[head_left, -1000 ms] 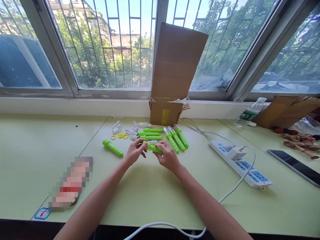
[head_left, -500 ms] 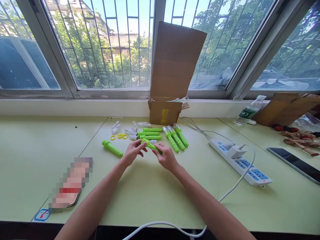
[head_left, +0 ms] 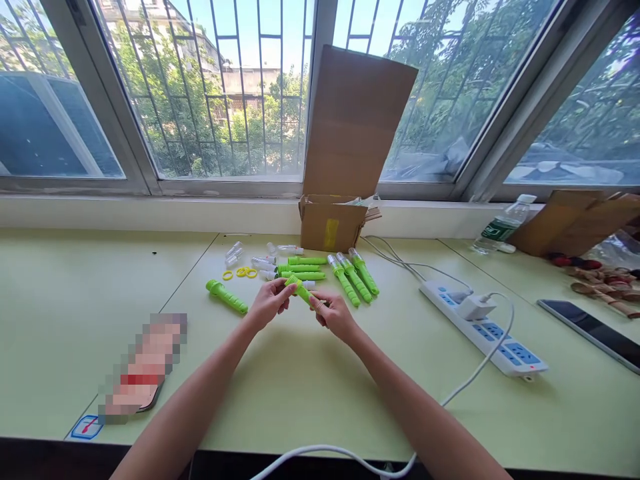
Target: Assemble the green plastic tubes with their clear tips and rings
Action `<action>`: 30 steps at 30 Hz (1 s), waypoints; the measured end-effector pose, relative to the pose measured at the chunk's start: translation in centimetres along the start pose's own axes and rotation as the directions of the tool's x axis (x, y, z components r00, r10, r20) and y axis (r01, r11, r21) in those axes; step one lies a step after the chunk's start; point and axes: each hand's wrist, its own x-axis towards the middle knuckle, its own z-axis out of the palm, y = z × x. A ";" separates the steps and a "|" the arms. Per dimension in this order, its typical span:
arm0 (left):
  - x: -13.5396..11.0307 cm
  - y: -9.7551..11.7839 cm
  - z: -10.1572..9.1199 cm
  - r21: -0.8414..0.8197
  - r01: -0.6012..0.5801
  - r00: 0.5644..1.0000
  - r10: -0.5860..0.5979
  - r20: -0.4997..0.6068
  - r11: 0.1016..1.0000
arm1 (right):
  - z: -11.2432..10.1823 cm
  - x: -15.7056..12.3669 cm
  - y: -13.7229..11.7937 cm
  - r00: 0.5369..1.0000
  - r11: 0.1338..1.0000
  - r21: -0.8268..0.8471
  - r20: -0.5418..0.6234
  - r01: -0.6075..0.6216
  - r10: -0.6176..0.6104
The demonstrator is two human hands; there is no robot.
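Gripping green tube (head_left: 301, 291) over middle of table (head_left: 300, 393): left hand (head_left: 267, 308) fingers pinched on ribbed end, right hand (head_left: 336, 315) fingers closed on other end. Prob. part done: 3 capped tubes (head_left: 355, 279) nr far edge; bare tubes (head_left: 303, 269), clear caps (head_left: 263, 262), yellow rings (head_left: 243, 272) still loose.

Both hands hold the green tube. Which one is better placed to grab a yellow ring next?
Left, probably: the left hand sits closer to the yellow rings, while the right hand holds the green tube from the far side.
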 end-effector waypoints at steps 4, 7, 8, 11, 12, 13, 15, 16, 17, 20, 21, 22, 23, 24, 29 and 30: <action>-0.1 0.4 0.1 -0.052 0.001 0.999 0.001 0.034 0.999 | 0.0 -0.2 -0.2 0.991 0.972 0.204 0.089 -0.116 0.099; -0.2 0.7 0.2 -0.101 0.016 0.998 -0.009 0.069 0.995 | -0.1 -0.2 0.0 0.977 0.912 0.362 0.151 -0.195 0.149; -0.2 0.8 0.2 -0.118 0.020 0.997 -0.011 0.077 0.993 | -0.2 -0.1 0.0 0.970 0.886 0.405 0.175 -0.226 0.168; -0.3 0.7 0.4 -0.178 0.040 0.995 -0.022 0.101 0.983 | 0.0 -0.1 0.0 0.951 0.837 0.465 0.241 -0.290 0.195; -0.3 0.6 0.4 -0.197 0.044 0.995 -0.025 0.101 0.979 | 0.1 -0.1 -0.1 0.951 0.846 0.451 0.244 -0.284 0.189; -0.3 0.5 0.4 -0.212 0.047 0.995 -0.028 0.091 0.976 | 0.3 -0.1 -0.1 0.958 0.871 0.417 0.226 -0.260 0.178; -0.3 0.2 0.4 -0.220 0.048 0.998 -0.037 0.053 0.974 | 0.8 -0.1 -0.2 0.984 0.948 0.274 0.118 -0.160 0.132; -0.3 0.0 0.4 -0.217 0.050 0.998 -0.044 0.034 0.975 | 1.0 -0.2 -0.1 0.996 0.983 0.162 0.023 -0.087 0.085; -0.3 -0.1 0.4 -0.212 0.054 0.999 -0.050 0.021 0.976 | 1.1 -0.1 -0.1 0.997 1.000 0.019 -0.080 -0.008 0.009; -0.3 -0.1 0.5 -0.212 0.071 0.997 -0.068 0.022 0.975 | 1.2 -0.1 0.2 0.950 0.920 -0.361 -0.203 0.153 -0.238; -0.3 0.0 0.6 -0.220 0.077 0.997 -0.073 0.025 0.972 | 1.2 -0.1 0.2 0.940 0.888 -0.423 -0.191 0.181 -0.283; -0.3 0.1 0.7 -0.232 0.084 0.996 -0.080 0.028 0.969 | 1.2 -0.1 0.2 0.935 0.869 -0.453 -0.177 0.199 -0.306; -0.3 0.3 0.8 -0.246 0.093 0.996 -0.087 0.032 0.965 | 1.2 -0.2 0.1 0.934 0.863 -0.460 -0.169 0.209 -0.316; -0.3 0.4 0.8 -0.264 0.103 0.995 -0.096 0.039 0.959 | 1.3 -0.2 0.0 0.933 0.867 -0.452 -0.171 0.211 -0.317; -0.6 1.3 1.1 -0.378 0.150 0.988 -0.119 0.102 0.914 | 2.0 -0.6 -0.7 0.971 0.980 -0.158 -0.187 0.118 -0.147; -0.7 1.5 1.2 -0.394 0.151 0.987 -0.116 0.111 0.906 | 2.1 -0.7 -0.8 0.983 0.995 -0.055 -0.159 0.079 -0.087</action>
